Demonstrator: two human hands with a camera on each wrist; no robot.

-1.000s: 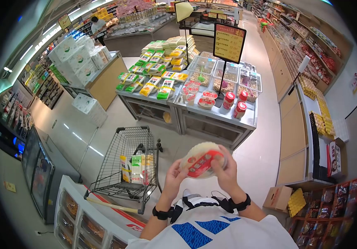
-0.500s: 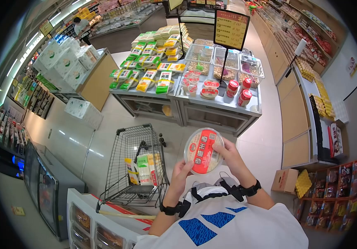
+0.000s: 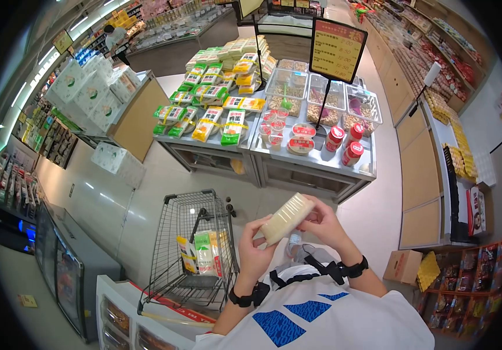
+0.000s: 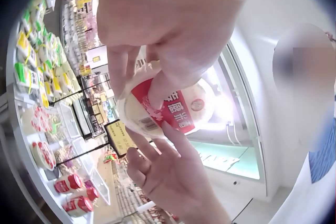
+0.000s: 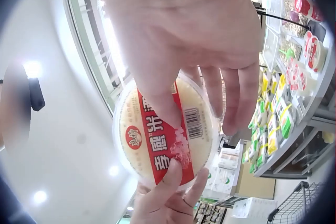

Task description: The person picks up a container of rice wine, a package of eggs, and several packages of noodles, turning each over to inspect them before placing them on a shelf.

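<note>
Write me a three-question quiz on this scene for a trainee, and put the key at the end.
1. Count: how many red jars stand on the display counter?
2. True or false: packets are in the shopping cart.
3. Choose: the round tub is held by a) neither grip, b) one grip only, c) both grips.

Key:
1. Three.
2. True.
3. c: the left grip and the right grip each pinch it, as both wrist views show.
</note>
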